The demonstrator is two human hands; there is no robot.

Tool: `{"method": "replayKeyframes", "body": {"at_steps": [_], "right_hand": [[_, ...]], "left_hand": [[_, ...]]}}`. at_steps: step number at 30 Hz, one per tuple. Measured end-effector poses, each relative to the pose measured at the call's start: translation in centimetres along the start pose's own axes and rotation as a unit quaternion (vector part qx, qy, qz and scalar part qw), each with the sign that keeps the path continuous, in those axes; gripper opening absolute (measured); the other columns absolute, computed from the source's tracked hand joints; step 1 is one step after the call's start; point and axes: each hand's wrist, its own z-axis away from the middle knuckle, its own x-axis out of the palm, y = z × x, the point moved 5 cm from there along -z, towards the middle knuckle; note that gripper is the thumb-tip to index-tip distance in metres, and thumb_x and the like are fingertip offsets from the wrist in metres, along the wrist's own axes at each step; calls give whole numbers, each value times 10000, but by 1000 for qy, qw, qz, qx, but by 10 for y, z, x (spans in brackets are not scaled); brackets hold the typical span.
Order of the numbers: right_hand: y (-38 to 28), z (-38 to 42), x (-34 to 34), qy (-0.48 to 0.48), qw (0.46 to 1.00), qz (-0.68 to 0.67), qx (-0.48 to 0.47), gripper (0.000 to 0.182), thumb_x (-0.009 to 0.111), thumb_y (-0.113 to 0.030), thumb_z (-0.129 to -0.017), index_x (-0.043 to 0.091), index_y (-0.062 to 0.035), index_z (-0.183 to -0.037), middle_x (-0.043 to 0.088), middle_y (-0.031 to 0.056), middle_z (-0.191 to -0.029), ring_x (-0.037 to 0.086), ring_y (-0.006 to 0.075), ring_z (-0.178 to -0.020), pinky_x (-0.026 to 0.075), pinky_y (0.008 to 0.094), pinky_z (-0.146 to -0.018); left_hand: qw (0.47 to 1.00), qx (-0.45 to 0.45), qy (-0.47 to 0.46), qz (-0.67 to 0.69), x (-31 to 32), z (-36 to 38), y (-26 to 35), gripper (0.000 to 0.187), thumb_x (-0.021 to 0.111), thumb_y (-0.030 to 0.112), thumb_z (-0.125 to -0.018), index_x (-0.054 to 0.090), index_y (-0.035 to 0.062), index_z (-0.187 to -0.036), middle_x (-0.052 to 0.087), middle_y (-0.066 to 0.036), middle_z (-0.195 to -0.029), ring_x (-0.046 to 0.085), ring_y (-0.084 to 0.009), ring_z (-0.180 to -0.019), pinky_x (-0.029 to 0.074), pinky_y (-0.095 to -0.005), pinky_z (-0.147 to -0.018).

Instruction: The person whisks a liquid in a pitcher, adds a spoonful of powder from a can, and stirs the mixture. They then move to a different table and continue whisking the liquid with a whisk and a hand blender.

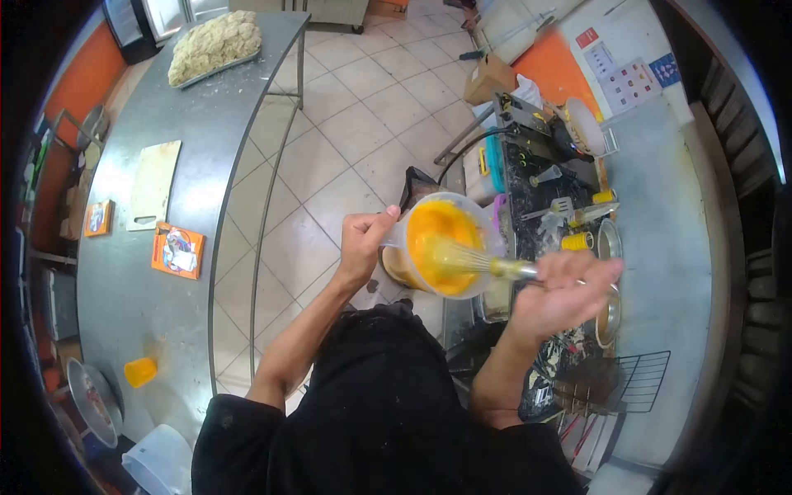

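On the left, a long metal table runs from near to far. It bears a small orange box, a yellow cup lying near, a pale cutting board, a larger orange box and, at the far end, a big heap of dough on a tray.

Right of the table, above the tiled floor, the person's left hand grips the left side of a clear plastic jug, thumb up by the rim; whether the fingers go through a handle cannot be told. The jug is in front of the person's black apron, tipped so its mouth faces the viewer. Inside is a glossy yellow liquid (it resembles beaten egg). The jug is probably light and slightly flexible, but the liquid likely gives it a shifting weight, and wet plastic could turn slippery. A firm hold on the side away from the whisk seems best.

A wire whisk reaches into the liquid from the right. Its wires look springy, its handle stiff; the handle's dry end is the place to hold. The right hand, slightly blurred, is closed around that handle.

Farther right stands a cluttered dark counter, with a wire rack nearer the viewer.
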Motion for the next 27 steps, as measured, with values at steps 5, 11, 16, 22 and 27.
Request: {"method": "replayKeyframes", "body": {"at_steps": [5,11,16,22,27], "right_hand": [[38,20,9,-100,989,86,62,407,455,-257,-994,297,-134,-640,273,-49,-505,260,47,-399,250,239,-373],[49,32,30,-146,984,86,62,419,430,-285,-1005,306,-144,-630,263,-47,-492,245,48,-395,224,218,-375],[20,29,55,-120,988,-80,59,399,418,-280,-1009,335,-138,-646,304,-39,-512,266,51,-421,223,225,-374],[-34,123,157,-288,919,235,-130,326,427,-317,-993,592,-54,-892,397,-15,-513,367,73,-405,340,203,-401],[46,126,184,-404,871,-111,255,374,462,-332,-990,418,-98,-702,351,9,-553,303,103,-433,310,262,-402]], "left_hand": [[999,26,17,7,-3,3,11,495,602,245,-919,474,58,-479,397,90,-499,311,-16,-478,206,-253,-425],[998,24,52,30,-24,21,20,516,603,251,-922,450,76,-461,381,98,-491,304,-14,-478,203,-252,-428],[992,63,108,-18,-66,41,29,536,607,288,-921,382,105,-469,312,95,-507,254,-33,-494,194,-264,-434],[961,135,243,-12,-116,73,28,574,625,398,-892,394,67,-484,274,49,-498,255,-59,-504,214,-312,-424],[892,211,389,-94,-158,122,59,580,591,359,-923,346,66,-486,265,47,-500,241,-62,-494,208,-313,-433]]}}
